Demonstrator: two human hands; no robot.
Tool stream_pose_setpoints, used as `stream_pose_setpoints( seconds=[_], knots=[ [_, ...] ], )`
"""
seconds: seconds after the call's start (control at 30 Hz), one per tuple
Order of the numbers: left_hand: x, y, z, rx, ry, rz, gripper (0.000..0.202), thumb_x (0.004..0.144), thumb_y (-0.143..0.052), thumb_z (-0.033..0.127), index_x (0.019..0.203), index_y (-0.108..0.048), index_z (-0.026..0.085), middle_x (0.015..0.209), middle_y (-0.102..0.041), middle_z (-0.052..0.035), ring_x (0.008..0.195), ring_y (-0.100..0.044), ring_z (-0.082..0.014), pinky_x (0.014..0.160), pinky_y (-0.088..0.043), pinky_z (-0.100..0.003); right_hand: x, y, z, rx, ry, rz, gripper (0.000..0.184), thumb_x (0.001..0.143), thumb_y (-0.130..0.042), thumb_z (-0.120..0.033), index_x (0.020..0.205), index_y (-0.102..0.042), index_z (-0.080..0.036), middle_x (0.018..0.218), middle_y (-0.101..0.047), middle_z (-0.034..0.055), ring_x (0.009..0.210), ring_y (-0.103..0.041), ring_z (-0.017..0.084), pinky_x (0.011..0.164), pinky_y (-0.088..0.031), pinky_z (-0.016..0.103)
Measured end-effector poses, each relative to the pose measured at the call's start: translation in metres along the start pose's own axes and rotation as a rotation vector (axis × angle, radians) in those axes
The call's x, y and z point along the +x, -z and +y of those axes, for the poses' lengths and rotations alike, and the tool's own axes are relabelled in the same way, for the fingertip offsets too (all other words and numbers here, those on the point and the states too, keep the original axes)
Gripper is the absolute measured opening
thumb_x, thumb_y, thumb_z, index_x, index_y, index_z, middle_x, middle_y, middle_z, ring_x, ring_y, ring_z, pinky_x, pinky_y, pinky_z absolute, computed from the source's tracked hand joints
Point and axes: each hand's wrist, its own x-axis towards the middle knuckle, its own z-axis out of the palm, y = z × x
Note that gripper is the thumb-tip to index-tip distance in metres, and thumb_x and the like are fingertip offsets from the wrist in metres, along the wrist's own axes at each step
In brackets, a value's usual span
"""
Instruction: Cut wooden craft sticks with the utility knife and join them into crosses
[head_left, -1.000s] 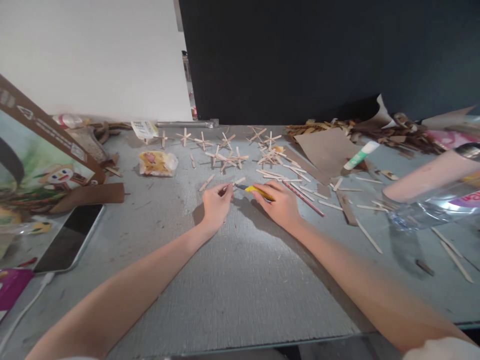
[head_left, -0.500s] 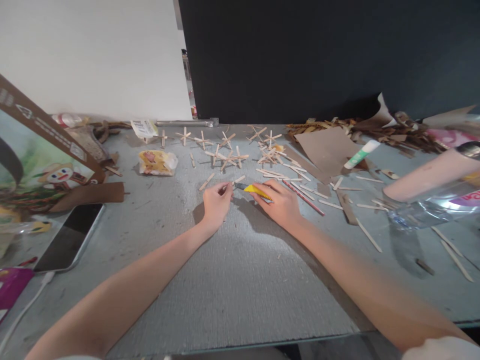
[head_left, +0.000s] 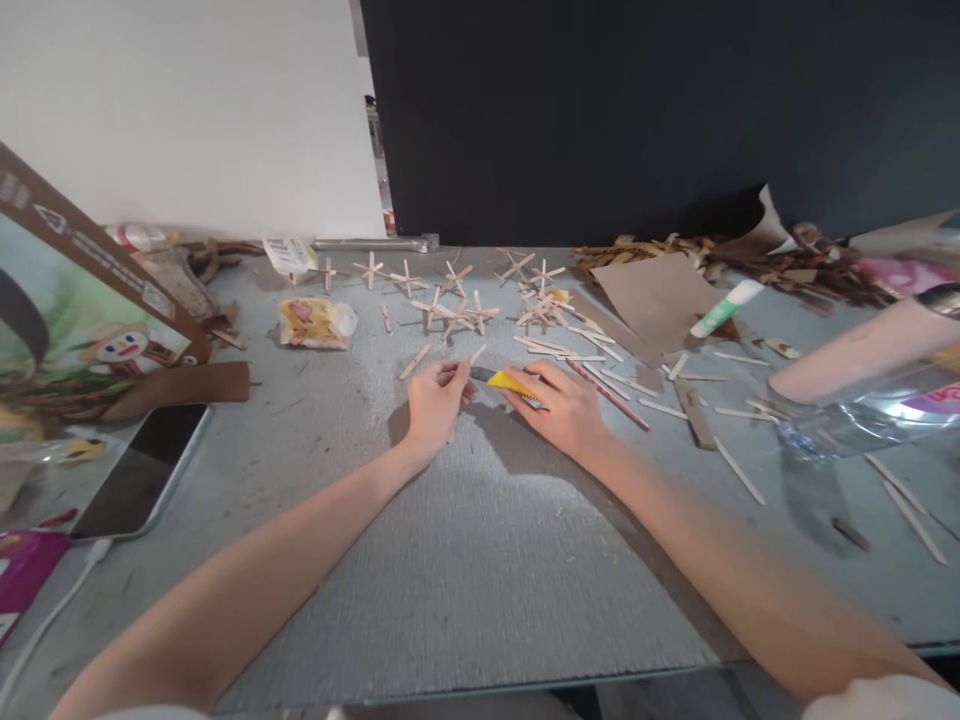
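Observation:
My right hand (head_left: 566, 408) is closed round a yellow utility knife (head_left: 510, 384), its blade pointing left at a thin wooden stick (head_left: 475, 354). My left hand (head_left: 433, 400) pinches the near end of that stick against the grey table (head_left: 465, 560). The two hands almost touch at the middle of the table. Behind them lie several small crosses glued from sticks (head_left: 450, 318) and loose sticks (head_left: 577, 345).
A phone (head_left: 139, 470) lies at the left beside a printed cardboard box (head_left: 75, 320). A wrapped snack (head_left: 315, 323) sits at the back left. Cardboard scraps (head_left: 660, 290), a glue tube (head_left: 724, 308), a red pencil (head_left: 607, 395) and a plastic bottle (head_left: 862, 385) occupy the right.
The knife has edged left toward my left hand, whose fingers have curled tighter on the stick. Little else has moved.

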Motion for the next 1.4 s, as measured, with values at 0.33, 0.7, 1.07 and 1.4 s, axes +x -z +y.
stream_pose_setpoints(
  seconds=[0.33, 0.7, 1.07, 1.4],
  knots=[
    [0.0017, 0.0018, -0.0043, 0.058, -0.041, 0.005, 0.027, 0.088, -0.069, 0.039, 0.07, -0.068, 0.019, 0.054, -0.063, -0.0001, 0.047, -0.056, -0.0108, 0.047, -0.043, -0.023, 0.0004, -0.0005, -0.0012, -0.009, 0.003, -0.017, 0.024, 0.102, -0.062, -0.034, 0.117, -0.078, -0.024, 0.093, -0.074, 0.0078, 0.076, -0.07, 0.016, 0.067, -0.053, 0.027],
    [0.0012, -0.0005, -0.0019, 0.05, 0.005, 0.027, 0.031, 0.089, -0.067, 0.037, 0.065, -0.065, 0.019, 0.054, -0.064, -0.0009, 0.047, -0.057, -0.0109, 0.046, -0.043, -0.022, -0.0005, 0.0001, -0.0011, -0.003, 0.019, -0.034, 0.023, 0.102, -0.063, -0.032, 0.118, -0.077, -0.023, 0.096, -0.074, 0.0076, 0.078, -0.069, 0.016, 0.069, -0.053, 0.027],
    [0.0021, 0.0004, -0.0022, 0.066, 0.025, 0.04, 0.027, 0.093, -0.062, 0.031, 0.07, -0.068, 0.018, 0.056, -0.065, -0.0011, 0.047, -0.057, -0.0112, 0.046, -0.042, -0.023, 0.0013, -0.0018, -0.0033, 0.01, 0.003, -0.005, 0.022, 0.102, -0.064, -0.034, 0.115, -0.077, -0.022, 0.096, -0.076, 0.0077, 0.08, -0.071, 0.017, 0.069, -0.055, 0.029],
    [0.0009, 0.0014, -0.0013, 0.086, 0.0, 0.034, 0.03, 0.092, -0.063, 0.033, 0.065, -0.063, 0.019, 0.051, -0.058, 0.0015, 0.044, -0.051, -0.0096, 0.044, -0.039, -0.022, 0.0005, -0.0021, -0.0018, 0.03, -0.009, -0.026, 0.024, 0.101, -0.064, -0.035, 0.117, -0.077, -0.022, 0.098, -0.075, 0.0084, 0.08, -0.07, 0.017, 0.071, -0.054, 0.028]
  ],
)
